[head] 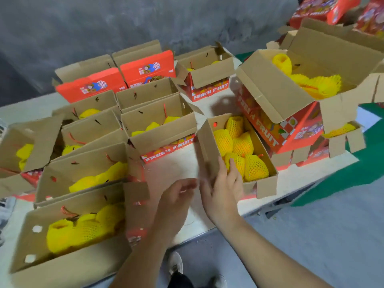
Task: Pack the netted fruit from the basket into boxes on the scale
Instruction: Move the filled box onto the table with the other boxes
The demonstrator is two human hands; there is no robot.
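- The right hand (223, 188) gripped the near corner of an open cardboard box (209, 142), fingers curled over its rim and touching the netted fruit (243, 145) packed inside.
- That box sat at the tabletop's (176, 169) near edge, toward its right end.
- The left hand (176, 196) hung loose just beside it, fingers relaxed, holding nothing.
- More filled boxes (83, 169) crowded the tabletop's left side.

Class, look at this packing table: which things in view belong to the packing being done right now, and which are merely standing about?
In use:
- right hand on the open box
- netted fruit inside that box
- left hand, beside it, holding nothing

Standing about:
- filled boxes at left
- stacked box at right
- closed red boxes behind
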